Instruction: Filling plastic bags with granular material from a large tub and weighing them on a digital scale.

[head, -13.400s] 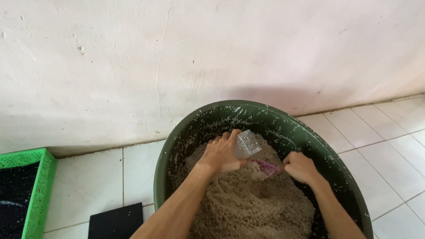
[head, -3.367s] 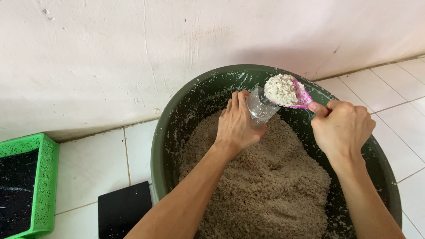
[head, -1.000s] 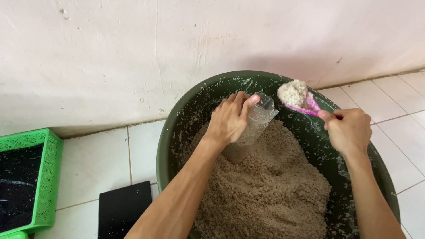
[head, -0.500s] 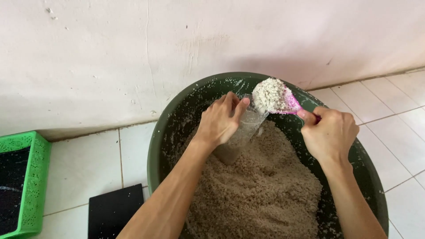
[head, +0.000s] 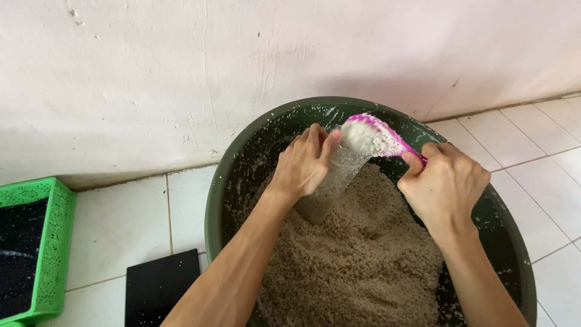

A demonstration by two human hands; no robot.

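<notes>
A big dark green basin (head: pixel 242 163) on the tiled floor holds a heap of coarse beige grainy mix (head: pixel 363 266). My left hand (head: pixel 302 163) grips a clear plastic bag (head: pixel 330 188) that stands in the mix, its lower part filled with the same grains. My right hand (head: pixel 445 184) holds a pink scoop (head: pixel 378 136) tipped over the bag's mouth, with pale grains on it. Both forearms reach in from the bottom of the view.
A white plastered wall (head: pixel 181 72) rises right behind the basin. At the far left stands a green perforated basket (head: pixel 57 242) with dark contents. A flat black square (head: pixel 160 287) lies on the white floor tiles (head: pixel 115 224) beside the basin.
My right hand has brought the loaded scoop from beside the bag to its mouth and tipped it. My left hand still holds the bag upright.
</notes>
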